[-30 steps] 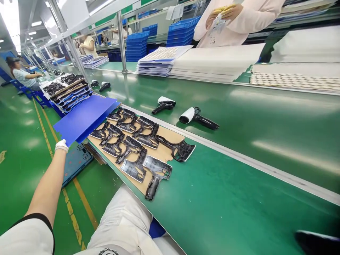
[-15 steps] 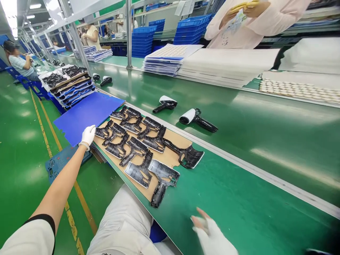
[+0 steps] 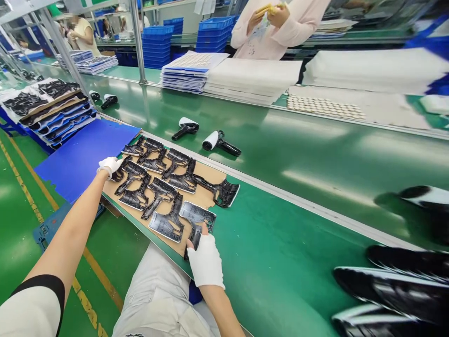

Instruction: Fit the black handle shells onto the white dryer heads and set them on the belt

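Note:
Several black, pistol-shaped shell halves lie in rows on a brown cardboard sheet on the green bench. My left hand, in a white glove, is at the sheet's far left corner, fingers closed over the end of a shell half; what they hold is partly hidden. My right hand, gloved with bare fingertips, is at the nearest shell half, thumb and index finger apart on either side of its handle. A blue sheet lies beyond my left hand.
White-and-black dryer-shaped bodies lie on the green conveyor. Blurred black-and-white parts are at the right. Stacked trays of parts stand at the left. Across the conveyor, a person holds something yellow near paper stacks.
The view has swung right, bringing black-and-white parts into sight at the right. My right hand has moved from the bare bench to the nearest shell half. My left hand stays at the sheet's corner.

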The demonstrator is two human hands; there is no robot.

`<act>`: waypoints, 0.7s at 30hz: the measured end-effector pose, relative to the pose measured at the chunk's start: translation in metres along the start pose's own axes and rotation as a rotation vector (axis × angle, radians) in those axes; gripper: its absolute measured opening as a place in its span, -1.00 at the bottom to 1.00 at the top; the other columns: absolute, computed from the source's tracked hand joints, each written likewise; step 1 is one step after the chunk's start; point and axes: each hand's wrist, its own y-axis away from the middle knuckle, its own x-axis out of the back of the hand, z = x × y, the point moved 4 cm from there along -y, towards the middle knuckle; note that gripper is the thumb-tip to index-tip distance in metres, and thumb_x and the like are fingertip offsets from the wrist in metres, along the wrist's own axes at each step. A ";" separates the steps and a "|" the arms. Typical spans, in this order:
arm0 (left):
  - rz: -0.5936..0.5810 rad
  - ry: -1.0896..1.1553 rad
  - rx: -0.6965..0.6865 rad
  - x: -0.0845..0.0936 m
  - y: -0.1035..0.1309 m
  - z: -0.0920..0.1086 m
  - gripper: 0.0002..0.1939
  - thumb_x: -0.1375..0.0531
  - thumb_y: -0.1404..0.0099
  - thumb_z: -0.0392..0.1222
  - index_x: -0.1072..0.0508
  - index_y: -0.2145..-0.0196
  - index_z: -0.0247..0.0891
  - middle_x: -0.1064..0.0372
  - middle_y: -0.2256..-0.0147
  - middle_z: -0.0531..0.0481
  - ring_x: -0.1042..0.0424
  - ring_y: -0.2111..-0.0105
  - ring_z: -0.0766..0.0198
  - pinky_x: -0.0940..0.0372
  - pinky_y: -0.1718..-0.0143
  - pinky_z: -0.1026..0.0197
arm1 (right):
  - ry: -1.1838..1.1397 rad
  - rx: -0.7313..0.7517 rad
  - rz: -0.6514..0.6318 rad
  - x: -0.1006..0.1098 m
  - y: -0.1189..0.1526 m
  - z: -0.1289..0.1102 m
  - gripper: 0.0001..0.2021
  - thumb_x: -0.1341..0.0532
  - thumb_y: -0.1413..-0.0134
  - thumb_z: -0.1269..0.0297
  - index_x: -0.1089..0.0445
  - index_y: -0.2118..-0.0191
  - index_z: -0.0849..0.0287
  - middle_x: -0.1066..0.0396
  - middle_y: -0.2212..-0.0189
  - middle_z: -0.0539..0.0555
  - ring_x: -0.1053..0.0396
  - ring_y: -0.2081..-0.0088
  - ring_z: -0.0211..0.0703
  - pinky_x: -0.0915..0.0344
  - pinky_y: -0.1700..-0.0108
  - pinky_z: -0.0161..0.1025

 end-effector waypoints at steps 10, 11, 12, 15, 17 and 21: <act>-0.042 -0.059 -0.070 -0.011 0.041 0.020 -0.63 -0.17 -0.41 0.04 -0.46 0.00 -0.28 -0.45 0.00 -0.14 -0.46 0.01 0.07 -0.36 -0.06 -0.13 | 0.132 -0.035 0.099 0.012 0.005 0.045 -0.36 -0.13 -0.26 0.24 -0.02 -0.37 0.42 -0.42 0.03 0.35 -0.48 0.10 0.15 -0.38 0.12 -0.09; -0.042 -0.059 -0.082 -0.011 0.046 0.022 -0.62 -0.16 -0.41 0.06 -0.46 0.00 -0.28 -0.45 0.00 -0.14 -0.46 0.01 0.07 -0.36 -0.06 -0.13 | 0.124 -0.053 0.092 0.013 0.009 0.051 -0.35 -0.14 -0.26 0.24 -0.01 -0.37 0.40 -0.42 0.01 0.35 -0.48 0.08 0.15 -0.38 0.11 -0.09; -0.038 -0.058 -0.092 -0.011 0.052 0.024 -0.61 -0.15 -0.42 0.07 -0.46 0.00 -0.28 -0.46 0.00 -0.14 -0.46 0.00 0.07 -0.35 -0.07 -0.13 | 0.110 -0.075 0.083 0.013 0.012 0.056 -0.34 -0.15 -0.25 0.24 0.00 -0.38 0.39 -0.41 -0.01 0.35 -0.48 0.06 0.16 -0.38 0.09 -0.08; 0.026 -0.064 -0.101 -0.002 0.074 0.035 -0.53 -0.08 -0.44 0.08 -0.44 -0.07 -0.35 -0.43 -0.05 -0.30 -0.40 -0.08 -0.12 -0.28 -0.10 -0.26 | 0.040 -0.144 0.062 0.013 0.021 0.066 -0.29 -0.18 -0.24 0.20 0.04 -0.39 0.38 -0.35 -0.10 0.38 -0.44 -0.03 0.20 -0.36 0.01 -0.06; 0.112 -0.067 -0.133 0.003 0.099 0.051 -0.45 0.02 -0.47 0.05 -0.37 -0.15 -0.46 -0.35 -0.12 -0.48 -0.27 -0.18 -0.34 -0.16 -0.13 -0.40 | -0.024 -0.207 0.051 0.014 0.024 0.069 -0.25 -0.18 -0.22 0.19 0.09 -0.40 0.41 -0.32 -0.14 0.40 -0.42 -0.08 0.23 -0.35 -0.01 -0.05; 0.081 -0.001 -0.512 -0.016 0.188 0.108 -0.54 0.06 -0.45 -0.01 -0.45 -0.12 -0.21 -0.40 -0.13 -0.20 -0.30 -0.18 -0.03 -0.17 -0.24 -0.04 | -0.148 -0.341 0.019 0.021 0.026 0.072 -0.26 -0.13 -0.18 0.29 0.12 -0.40 0.46 -0.37 -0.09 0.43 -0.46 -0.02 0.24 -0.35 0.02 -0.03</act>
